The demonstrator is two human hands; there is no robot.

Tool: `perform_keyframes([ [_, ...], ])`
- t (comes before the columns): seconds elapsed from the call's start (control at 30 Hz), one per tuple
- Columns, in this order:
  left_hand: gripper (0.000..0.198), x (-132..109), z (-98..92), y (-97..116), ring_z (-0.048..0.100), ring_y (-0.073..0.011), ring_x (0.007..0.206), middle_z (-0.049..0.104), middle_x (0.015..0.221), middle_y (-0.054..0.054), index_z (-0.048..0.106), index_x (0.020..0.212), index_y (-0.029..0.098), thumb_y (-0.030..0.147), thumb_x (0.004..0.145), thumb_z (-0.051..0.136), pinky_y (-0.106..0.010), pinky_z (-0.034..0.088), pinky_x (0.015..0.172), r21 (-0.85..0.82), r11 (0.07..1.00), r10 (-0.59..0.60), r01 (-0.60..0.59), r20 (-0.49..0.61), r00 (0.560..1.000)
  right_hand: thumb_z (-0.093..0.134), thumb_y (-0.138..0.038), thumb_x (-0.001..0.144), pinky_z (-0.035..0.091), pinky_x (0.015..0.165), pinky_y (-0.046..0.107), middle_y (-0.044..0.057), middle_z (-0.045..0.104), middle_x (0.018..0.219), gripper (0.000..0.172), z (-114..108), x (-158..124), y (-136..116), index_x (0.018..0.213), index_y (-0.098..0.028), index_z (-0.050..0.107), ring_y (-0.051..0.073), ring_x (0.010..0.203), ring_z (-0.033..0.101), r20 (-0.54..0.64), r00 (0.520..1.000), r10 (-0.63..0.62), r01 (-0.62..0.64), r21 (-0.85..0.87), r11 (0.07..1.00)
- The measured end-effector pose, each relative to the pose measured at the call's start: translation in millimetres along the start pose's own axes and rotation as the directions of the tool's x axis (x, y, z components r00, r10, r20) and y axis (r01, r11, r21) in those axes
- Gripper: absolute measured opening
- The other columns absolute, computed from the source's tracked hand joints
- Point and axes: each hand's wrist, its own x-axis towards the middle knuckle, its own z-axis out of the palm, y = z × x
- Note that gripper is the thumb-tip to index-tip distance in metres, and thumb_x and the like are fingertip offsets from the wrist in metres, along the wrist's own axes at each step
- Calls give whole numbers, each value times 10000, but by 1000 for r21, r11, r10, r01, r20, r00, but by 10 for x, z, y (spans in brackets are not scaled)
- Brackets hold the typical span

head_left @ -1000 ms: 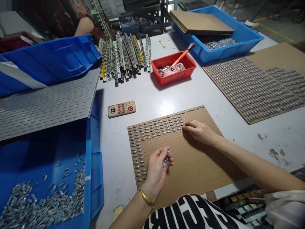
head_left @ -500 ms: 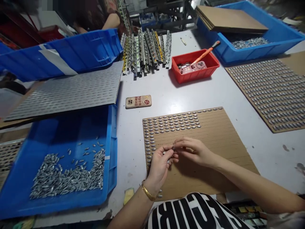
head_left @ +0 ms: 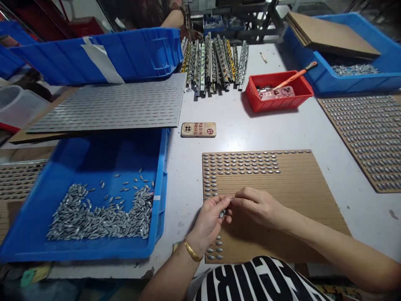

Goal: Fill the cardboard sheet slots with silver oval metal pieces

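My left hand (head_left: 214, 211) is closed over several small grey metal pieces (head_left: 222, 213), pointed at both ends, part of them showing under the fingers. Its thumb and forefinger pinch one piece, and the fingertips of my right hand (head_left: 255, 202) close on the other end of it. Both hands hover over a slotted cardboard sheet (head_left: 282, 196). Rows of the same pieces (head_left: 241, 163) sit along the sheet's far edge and down its left side. My forearms and hands hide some of the sheet.
Left stands a blue bin (head_left: 159, 200) with loose pieces, a grey slotted panel (head_left: 125, 102) across its back. A phone (head_left: 198, 129), red tray (head_left: 278, 92) and metal strips (head_left: 213, 62) lie beyond the sheet. Right are a filled sheet (head_left: 363, 129) and another blue bin (head_left: 347, 83).
The view has swung left, so things appear farther right. My right fingers have drawn together at the left fingertips, where a piece is now pinched between both hands.
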Motion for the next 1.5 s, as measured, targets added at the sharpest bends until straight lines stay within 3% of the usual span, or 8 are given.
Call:
perform_keyframes([
  [0.27,246,51,-35,3,497,-96,590,550,710,-10,630,870,148,369,767,664,-188,353,455,-52,989,134,-139,-89,987,436,-157,920,509,680,272,79,647,913,222,132,198,13,1047,-217,608,161,800,608,-116,983,144,-131,112,985],
  [0.37,242,55,-72,12,555,-118,641,602,793,-42,621,986,143,301,805,589,-219,415,524,-122,971,184,-207,-176,967,474,-184,913,491,658,274,51,637,826,141,226,297,132,941,-204,610,157,743,599,-173,922,346,-302,235,924],
  [0.47,231,48,-96,16,595,-136,678,640,853,-72,595,1010,140,242,806,558,-258,462,608,-163,963,178,-215,-214,960,503,-209,903,473,634,279,32,633,772,108,359,395,238,896,-199,610,159,696,586,-195,881,431,-380,254,890],
  [0.63,218,25,-91,-6,634,-180,742,667,857,-83,556,961,168,313,806,609,-282,477,634,-173,964,165,-201,-200,966,459,-208,927,483,675,282,48,632,823,149,558,465,324,917,-204,608,165,745,598,-225,890,397,-369,159,916],
  [0.87,289,37,-119,-34,509,-91,595,590,733,-11,638,908,155,392,753,695,-219,415,562,-108,969,201,-220,-167,965,423,-203,945,427,579,231,60,589,830,216,589,459,298,896,-179,632,133,667,557,-170,914,367,-388,-110,915],
  [1.0,295,62,-137,-38,533,-94,662,607,794,-25,680,939,150,344,722,729,-218,422,601,-144,960,214,-242,-185,959,438,-182,926,395,533,228,52,569,805,211,592,494,298,866,-176,640,122,610,528,-170,911,376,-401,-151,904],
  [1.3,243,66,-156,-36,539,-93,625,609,760,-17,618,831,147,333,724,732,-228,429,590,-104,962,231,-252,-181,956,503,-216,910,513,692,290,74,631,981,151,206,457,1,1031,-224,593,179,865,609,-97,934,343,-283,384,879],
  [1.5,257,93,-131,-85,496,-80,593,554,689,8,625,822,146,363,729,728,-197,383,520,-127,969,197,-210,-107,975,474,-221,930,526,692,295,62,643,876,152,149,358,-104,991,-225,613,165,793,616,-65,959,275,-222,425,877],
])
